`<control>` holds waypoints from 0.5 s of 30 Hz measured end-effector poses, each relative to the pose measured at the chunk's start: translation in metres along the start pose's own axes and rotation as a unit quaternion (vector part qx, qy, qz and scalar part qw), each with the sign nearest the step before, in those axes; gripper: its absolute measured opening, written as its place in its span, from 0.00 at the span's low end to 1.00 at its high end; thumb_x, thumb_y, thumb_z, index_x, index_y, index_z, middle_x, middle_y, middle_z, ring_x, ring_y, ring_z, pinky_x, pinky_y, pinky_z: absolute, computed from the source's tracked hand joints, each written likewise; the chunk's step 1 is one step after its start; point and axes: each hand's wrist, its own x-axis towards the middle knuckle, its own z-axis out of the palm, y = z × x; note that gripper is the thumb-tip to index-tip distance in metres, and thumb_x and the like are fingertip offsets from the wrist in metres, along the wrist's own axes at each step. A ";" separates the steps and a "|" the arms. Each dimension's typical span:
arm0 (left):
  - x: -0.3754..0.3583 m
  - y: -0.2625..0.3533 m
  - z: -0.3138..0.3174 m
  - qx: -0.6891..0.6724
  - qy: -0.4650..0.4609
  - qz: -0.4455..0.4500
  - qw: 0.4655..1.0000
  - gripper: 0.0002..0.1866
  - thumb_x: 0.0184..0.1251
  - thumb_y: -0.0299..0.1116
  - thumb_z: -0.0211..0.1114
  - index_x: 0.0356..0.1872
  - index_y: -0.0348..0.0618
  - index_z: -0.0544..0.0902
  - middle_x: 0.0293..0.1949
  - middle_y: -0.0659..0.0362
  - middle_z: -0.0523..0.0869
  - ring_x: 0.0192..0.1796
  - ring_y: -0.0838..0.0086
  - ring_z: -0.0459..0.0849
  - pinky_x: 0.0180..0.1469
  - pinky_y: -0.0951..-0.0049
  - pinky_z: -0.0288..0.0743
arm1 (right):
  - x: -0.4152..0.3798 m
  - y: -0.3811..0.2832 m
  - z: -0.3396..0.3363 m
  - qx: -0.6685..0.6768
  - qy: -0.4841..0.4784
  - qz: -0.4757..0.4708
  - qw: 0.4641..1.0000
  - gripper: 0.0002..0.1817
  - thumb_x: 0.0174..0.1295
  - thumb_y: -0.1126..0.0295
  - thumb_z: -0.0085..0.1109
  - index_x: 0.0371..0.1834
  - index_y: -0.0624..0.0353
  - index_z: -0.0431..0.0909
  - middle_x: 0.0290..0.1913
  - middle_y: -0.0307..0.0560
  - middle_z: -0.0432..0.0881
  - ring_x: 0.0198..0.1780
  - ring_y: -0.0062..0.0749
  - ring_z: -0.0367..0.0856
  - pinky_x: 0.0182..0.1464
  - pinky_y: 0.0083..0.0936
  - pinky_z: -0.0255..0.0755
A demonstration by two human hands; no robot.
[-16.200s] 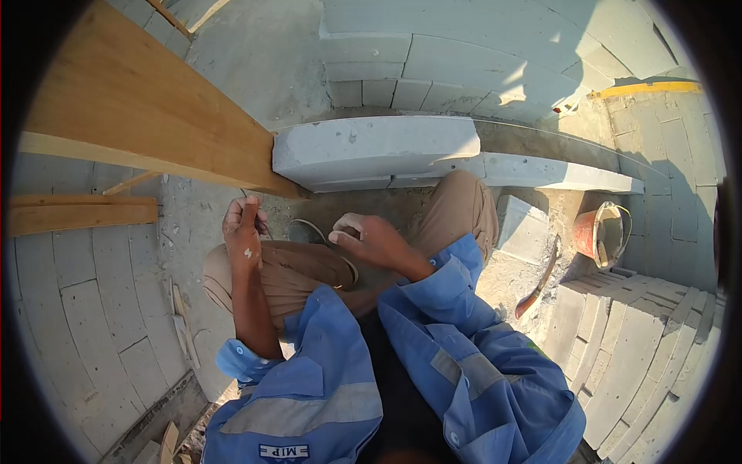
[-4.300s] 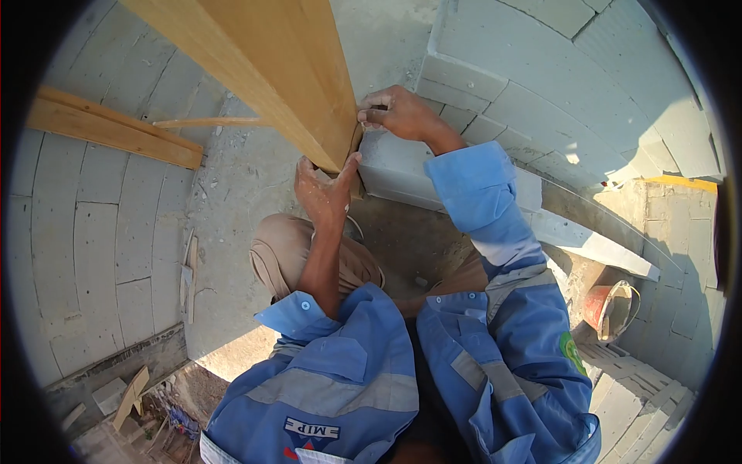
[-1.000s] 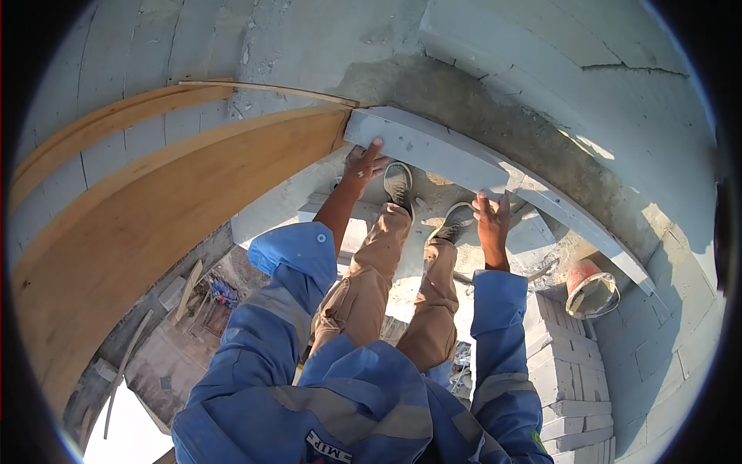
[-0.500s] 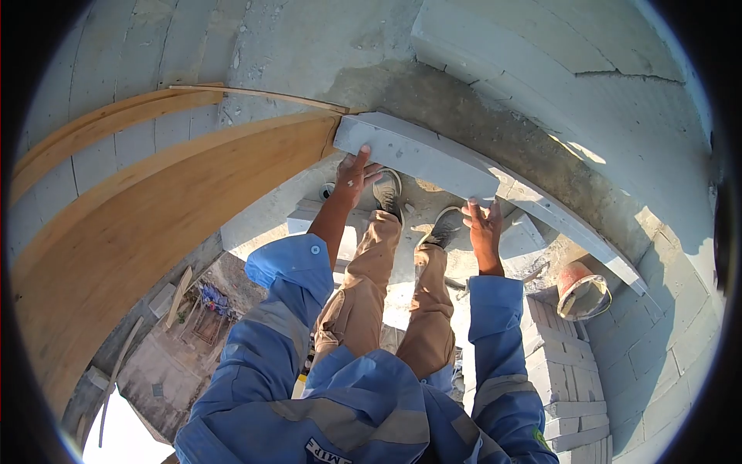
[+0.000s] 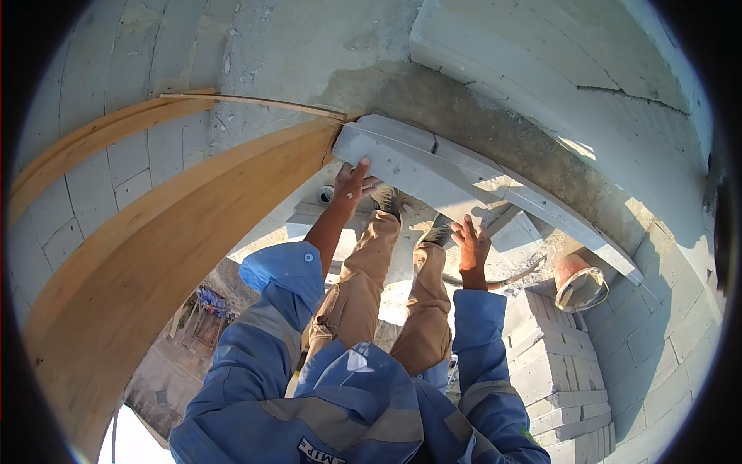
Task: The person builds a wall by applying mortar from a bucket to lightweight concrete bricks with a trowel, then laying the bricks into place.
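Observation:
A long light-grey concrete block (image 5: 410, 172) lies at the top of a low block wall (image 5: 545, 203), turned at an angle to it. Around the block's left end my left hand (image 5: 352, 187) is closed, its thumb on the upper side and its fingers reaching beneath. My right hand (image 5: 471, 241) is at the block's right end, fingers curled up against its near lower edge. The blocks of the wall show behind the held block. My shoes are partly hidden under it.
A tall wooden board (image 5: 178, 224) stands to the left, with a thin wood strip (image 5: 259, 101) beyond it. To the right are an orange bucket (image 5: 572, 272) and a stack of grey blocks (image 5: 553, 359). A hose (image 5: 514, 280) lies on the floor near my right hand.
The block's right end has swung toward me and away from the wall's line, uncovering blocks behind it. My right hand has moved slightly left and nearer to me with it.

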 end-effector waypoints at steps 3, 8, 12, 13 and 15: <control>-0.004 0.002 0.002 0.018 0.021 -0.009 1.000 0.46 0.58 0.65 0.67 0.68 0.43 0.63 0.62 0.51 0.74 0.58 0.58 0.81 0.59 0.56 0.76 | -0.001 0.001 -0.001 0.036 0.021 0.034 0.999 0.41 0.61 0.47 0.67 0.65 0.68 0.63 0.54 0.55 0.76 0.50 0.48 0.84 0.52 0.41 0.80; -0.014 0.000 0.015 0.038 0.087 0.048 0.994 0.47 0.57 0.63 0.68 0.65 0.34 0.63 0.53 0.46 0.82 0.50 0.61 0.86 0.48 0.65 0.79 | 0.018 -0.035 -0.012 0.120 -0.055 0.205 0.970 0.58 0.58 0.30 0.56 0.79 0.55 0.39 0.71 0.60 0.61 0.60 0.63 0.77 0.57 0.49 0.75; -0.011 -0.007 0.021 0.019 0.090 0.057 0.994 0.50 0.57 0.63 0.69 0.68 0.33 0.59 0.51 0.45 0.83 0.47 0.61 0.87 0.46 0.66 0.78 | 0.039 -0.062 0.004 0.134 -0.108 0.290 0.941 0.58 0.55 0.32 0.61 0.79 0.48 0.38 0.74 0.57 0.56 0.62 0.74 0.72 0.53 0.50 0.77; -0.016 -0.006 0.027 -0.001 0.125 0.055 0.991 0.53 0.55 0.62 0.71 0.69 0.32 0.57 0.53 0.44 0.81 0.51 0.60 0.85 0.48 0.65 0.78 | 0.039 -0.066 0.011 0.101 -0.068 0.312 0.942 0.57 0.55 0.34 0.64 0.78 0.47 0.40 0.73 0.56 0.57 0.62 0.73 0.72 0.51 0.49 0.78; -0.021 -0.010 0.045 -0.023 0.163 0.053 0.985 0.56 0.53 0.61 0.73 0.71 0.31 0.55 0.56 0.43 0.80 0.54 0.59 0.84 0.50 0.64 0.78 | 0.048 -0.057 0.011 0.084 -0.029 0.306 0.948 0.49 0.56 0.41 0.66 0.75 0.45 0.49 0.70 0.54 0.62 0.62 0.66 0.73 0.47 0.45 0.80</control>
